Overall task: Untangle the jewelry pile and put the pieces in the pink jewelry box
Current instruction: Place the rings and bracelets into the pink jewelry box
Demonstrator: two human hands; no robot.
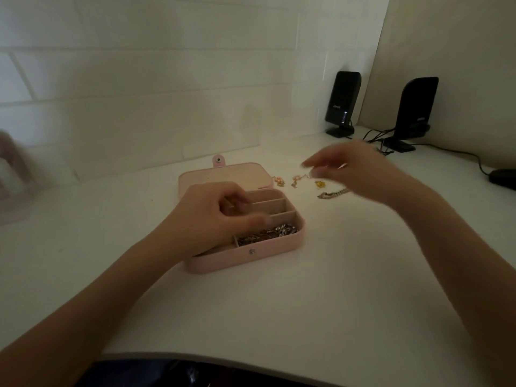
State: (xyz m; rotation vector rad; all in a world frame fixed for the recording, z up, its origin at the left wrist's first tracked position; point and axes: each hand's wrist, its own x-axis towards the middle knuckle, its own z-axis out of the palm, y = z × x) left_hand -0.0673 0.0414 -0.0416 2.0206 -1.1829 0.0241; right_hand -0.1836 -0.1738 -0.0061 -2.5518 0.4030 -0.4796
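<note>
Right hand (354, 170) pinches gold chain (300, 178) | left hand (212, 216) curled over pink jewelry box (245, 256), contents unclear | advise lifting slowly, clear of silver bracelet (333, 194).

Left hand (208, 216) over the open jewelry box (245, 256), chain (268, 234) in its front slot, right hand (354, 174) over loose pieces (332, 194) right of the box

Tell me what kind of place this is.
Probably a home desk in a corner: a white desktop against a white wall, two black computer speakers with trailing cables, and an open pink jewelry box being filled.
</note>
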